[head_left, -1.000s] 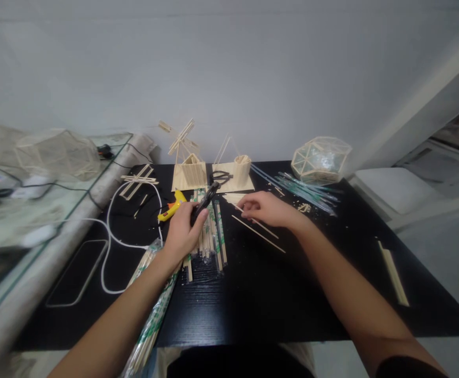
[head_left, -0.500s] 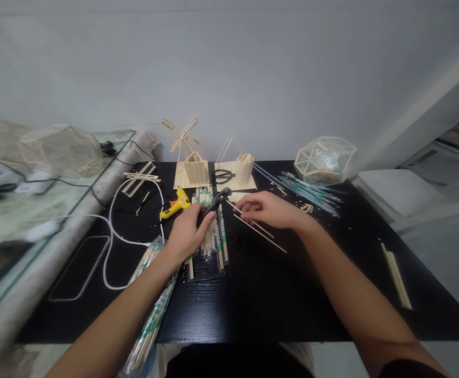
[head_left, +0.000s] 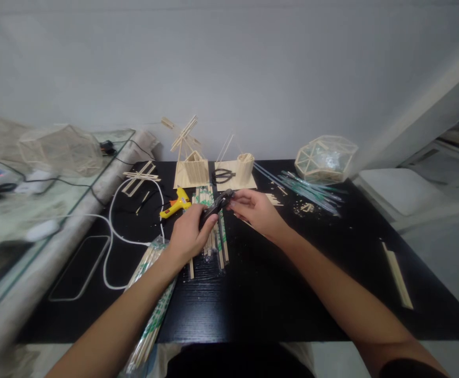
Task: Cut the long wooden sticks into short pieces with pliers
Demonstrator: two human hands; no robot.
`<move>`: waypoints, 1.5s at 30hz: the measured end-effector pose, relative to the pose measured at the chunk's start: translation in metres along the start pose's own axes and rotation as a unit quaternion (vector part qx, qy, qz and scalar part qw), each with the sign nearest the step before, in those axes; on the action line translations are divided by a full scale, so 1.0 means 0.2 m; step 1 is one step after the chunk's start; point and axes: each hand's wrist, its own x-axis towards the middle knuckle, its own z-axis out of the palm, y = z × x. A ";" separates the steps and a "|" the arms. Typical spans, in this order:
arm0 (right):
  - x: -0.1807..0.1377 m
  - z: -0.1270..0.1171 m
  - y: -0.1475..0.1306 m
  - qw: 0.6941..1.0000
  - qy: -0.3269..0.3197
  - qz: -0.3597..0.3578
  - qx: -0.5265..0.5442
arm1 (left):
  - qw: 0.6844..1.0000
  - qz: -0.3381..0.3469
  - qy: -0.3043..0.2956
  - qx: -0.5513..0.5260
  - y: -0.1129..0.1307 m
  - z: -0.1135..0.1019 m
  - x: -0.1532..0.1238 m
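My left hand (head_left: pixel 193 231) is closed around the handles of black cutting pliers (head_left: pixel 218 203), whose head points to the upper right. At the jaws, my right hand (head_left: pixel 259 211) pinches a thin wooden stick, mostly hidden by the fingers. Part of another thin stick (head_left: pixel 247 223) shows below this hand. Beneath the pliers lie plastic-wrapped packs of sticks (head_left: pixel 209 241) with green print. Just behind the right hand are short cut sticks (head_left: pixel 272 199).
A yellow glue gun (head_left: pixel 175 203) lies left of the pliers. Two stick models stand behind: a windmill-like one (head_left: pixel 196 170) and a round one (head_left: pixel 245 168). Black scissors (head_left: pixel 223 176) lie between them. A white cable (head_left: pixel 111 226), phone (head_left: pixel 80 268) and geodesic stick frame (head_left: pixel 326 160) surround the work.
My right hand has moved left, up to the pliers' jaws, and now covers most of the sticks that stuck out toward the lower right. The left hand has barely shifted.
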 end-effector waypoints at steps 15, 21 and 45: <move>0.01 0.01 0.02 0.999 -0.042 -0.016 0.022 | 1.000 0.009 0.012 0.028 0.00 0.00 0.00; 0.01 0.02 0.04 0.999 -0.033 -0.016 0.025 | 0.999 0.012 0.010 0.029 0.01 0.00 0.00; 0.01 0.04 0.08 1.000 0.006 -0.022 0.005 | 0.995 -0.025 -0.017 0.093 0.03 -0.02 0.01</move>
